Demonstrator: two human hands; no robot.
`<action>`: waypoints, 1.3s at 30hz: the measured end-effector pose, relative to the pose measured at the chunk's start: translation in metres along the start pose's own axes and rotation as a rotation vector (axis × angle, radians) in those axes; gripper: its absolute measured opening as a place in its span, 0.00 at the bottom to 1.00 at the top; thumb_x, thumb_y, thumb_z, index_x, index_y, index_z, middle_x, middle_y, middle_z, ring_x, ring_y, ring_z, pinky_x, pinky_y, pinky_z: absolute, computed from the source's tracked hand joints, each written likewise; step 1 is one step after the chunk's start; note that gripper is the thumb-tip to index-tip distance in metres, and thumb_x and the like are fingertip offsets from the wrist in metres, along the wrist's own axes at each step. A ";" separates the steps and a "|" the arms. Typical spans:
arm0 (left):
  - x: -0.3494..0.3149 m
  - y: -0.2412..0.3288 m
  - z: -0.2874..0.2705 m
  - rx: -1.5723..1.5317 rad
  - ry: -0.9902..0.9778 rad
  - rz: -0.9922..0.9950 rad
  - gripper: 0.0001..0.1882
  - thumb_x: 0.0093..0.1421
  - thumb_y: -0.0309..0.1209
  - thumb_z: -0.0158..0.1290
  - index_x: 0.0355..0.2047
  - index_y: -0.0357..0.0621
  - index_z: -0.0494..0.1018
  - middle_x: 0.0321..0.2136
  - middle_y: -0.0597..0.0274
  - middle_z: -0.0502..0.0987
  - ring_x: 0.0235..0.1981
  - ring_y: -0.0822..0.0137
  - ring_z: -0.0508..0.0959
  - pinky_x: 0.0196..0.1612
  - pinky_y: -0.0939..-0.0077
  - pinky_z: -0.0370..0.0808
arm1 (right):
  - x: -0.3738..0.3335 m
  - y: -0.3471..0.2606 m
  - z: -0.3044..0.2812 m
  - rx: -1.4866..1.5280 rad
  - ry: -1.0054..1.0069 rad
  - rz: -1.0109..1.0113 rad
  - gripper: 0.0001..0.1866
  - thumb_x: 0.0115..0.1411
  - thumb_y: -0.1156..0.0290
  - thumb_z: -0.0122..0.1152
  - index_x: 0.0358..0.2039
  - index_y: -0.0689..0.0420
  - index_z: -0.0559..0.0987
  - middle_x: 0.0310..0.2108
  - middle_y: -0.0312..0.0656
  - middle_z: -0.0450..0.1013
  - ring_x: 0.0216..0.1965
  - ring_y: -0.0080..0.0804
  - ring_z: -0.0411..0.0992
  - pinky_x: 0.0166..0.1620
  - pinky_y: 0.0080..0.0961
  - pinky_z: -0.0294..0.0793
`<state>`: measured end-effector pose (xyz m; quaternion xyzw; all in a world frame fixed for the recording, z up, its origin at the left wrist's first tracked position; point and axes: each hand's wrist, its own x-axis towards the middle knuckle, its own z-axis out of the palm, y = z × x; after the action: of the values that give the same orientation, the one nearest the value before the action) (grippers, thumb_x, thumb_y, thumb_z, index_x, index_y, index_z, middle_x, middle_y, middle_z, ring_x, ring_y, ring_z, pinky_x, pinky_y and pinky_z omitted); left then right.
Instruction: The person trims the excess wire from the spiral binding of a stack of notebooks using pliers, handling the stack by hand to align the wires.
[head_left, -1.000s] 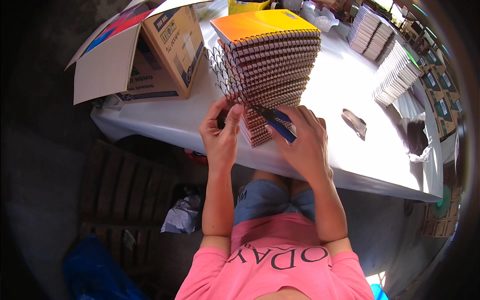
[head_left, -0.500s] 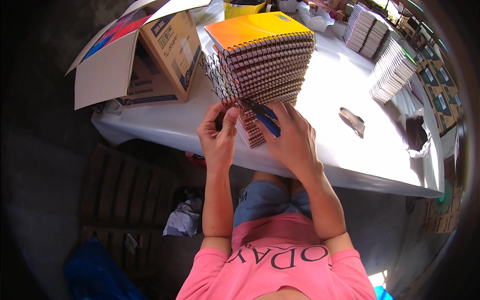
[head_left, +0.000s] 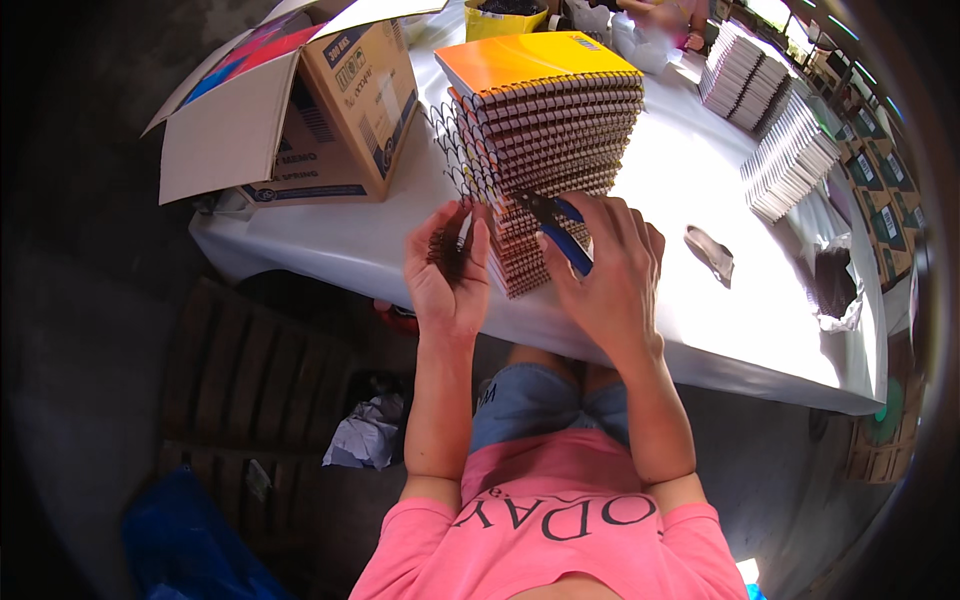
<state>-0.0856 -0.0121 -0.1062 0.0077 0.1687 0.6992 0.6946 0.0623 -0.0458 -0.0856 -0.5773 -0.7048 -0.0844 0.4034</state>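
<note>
In front of me rises a tall stack of spiral notebooks [head_left: 550, 130] with an orange-yellow cover on top. Loose dark wire coil ends [head_left: 460, 140] stick out from its left side. My right hand [head_left: 622, 280] grips blue-handled cutting pliers [head_left: 568, 243], whose dark jaws lie close to the stack's near corner. Beside that corner, my left hand [head_left: 447, 295] is cupped palm up, fingers curled around a small bunch of dark wire coil pieces [head_left: 447, 252]. Its fingertips are slightly blurred.
An open cardboard box [head_left: 340, 110] stands left of the stack on the white-covered table [head_left: 690, 310]. More notebook stacks [head_left: 790, 160] stand at the right, near a plastic bag with dark contents [head_left: 835, 280]. A beige scrap [head_left: 710, 255] lies nearer. Behind are a yellow container [head_left: 505, 18] and another person [head_left: 665, 20].
The pliers have moved right, away from my left hand, and opened wider. My left palm has turned up, showing the dark coil pieces. The whole view has shifted slightly.
</note>
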 end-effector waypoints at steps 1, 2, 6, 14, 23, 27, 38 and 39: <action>0.001 0.000 0.002 0.087 -0.028 0.045 0.16 0.65 0.31 0.47 0.49 0.34 0.68 0.40 0.57 0.73 0.31 0.72 0.68 0.33 0.82 0.72 | 0.001 0.000 0.001 -0.004 -0.010 0.002 0.24 0.46 0.67 0.66 0.46 0.50 0.73 0.38 0.37 0.69 0.41 0.36 0.69 0.46 0.39 0.62; 0.001 0.000 0.003 0.174 -0.056 0.090 0.17 0.65 0.32 0.47 0.50 0.34 0.68 0.41 0.57 0.73 0.31 0.73 0.68 0.32 0.82 0.71 | 0.002 0.000 0.002 -0.009 -0.019 0.004 0.24 0.46 0.67 0.66 0.46 0.50 0.73 0.38 0.37 0.69 0.41 0.36 0.69 0.46 0.39 0.62; 0.002 -0.002 0.001 0.308 -0.356 0.171 0.20 0.63 0.35 0.52 0.51 0.36 0.69 0.39 0.64 0.74 0.28 0.78 0.67 0.27 0.87 0.65 | 0.003 -0.005 0.005 -0.031 -0.031 0.011 0.25 0.45 0.66 0.67 0.46 0.50 0.73 0.37 0.37 0.69 0.41 0.37 0.70 0.44 0.38 0.63; 0.004 -0.008 0.001 0.639 -0.399 0.403 0.15 0.60 0.34 0.56 0.44 0.36 0.74 0.30 0.71 0.75 0.24 0.84 0.64 0.25 0.88 0.60 | 0.005 -0.003 0.007 -0.039 -0.079 -0.016 0.23 0.45 0.72 0.66 0.44 0.50 0.73 0.34 0.39 0.70 0.37 0.37 0.73 0.39 0.37 0.70; 0.003 -0.008 0.000 0.751 -0.371 0.527 0.16 0.62 0.34 0.54 0.47 0.40 0.72 0.33 0.65 0.76 0.26 0.83 0.66 0.25 0.84 0.62 | 0.006 0.002 -0.006 0.068 -0.021 -0.023 0.21 0.47 0.70 0.65 0.43 0.50 0.74 0.36 0.38 0.71 0.39 0.39 0.72 0.45 0.37 0.67; 0.003 -0.007 -0.001 0.721 -0.401 0.509 0.15 0.62 0.34 0.54 0.46 0.39 0.72 0.33 0.64 0.76 0.26 0.83 0.66 0.25 0.84 0.62 | 0.010 -0.005 -0.004 -0.018 0.018 -0.012 0.23 0.47 0.66 0.66 0.45 0.50 0.74 0.37 0.39 0.70 0.40 0.39 0.71 0.47 0.38 0.64; 0.004 -0.007 -0.002 0.748 -0.429 0.492 0.14 0.64 0.35 0.51 0.45 0.38 0.71 0.32 0.64 0.76 0.25 0.82 0.67 0.25 0.84 0.64 | 0.013 -0.007 0.006 0.190 -0.181 0.133 0.19 0.50 0.69 0.63 0.44 0.51 0.73 0.34 0.44 0.73 0.34 0.47 0.75 0.37 0.43 0.73; 0.003 -0.009 -0.001 0.670 -0.421 0.454 0.14 0.65 0.35 0.50 0.45 0.38 0.71 0.33 0.63 0.76 0.25 0.81 0.67 0.25 0.83 0.64 | 0.013 -0.006 0.004 0.192 -0.180 0.126 0.19 0.50 0.69 0.63 0.44 0.51 0.73 0.34 0.44 0.73 0.34 0.47 0.75 0.37 0.43 0.74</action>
<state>-0.0767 -0.0092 -0.1098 0.4107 0.2350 0.7239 0.5020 0.0546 -0.0355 -0.0778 -0.5846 -0.7054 0.0610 0.3962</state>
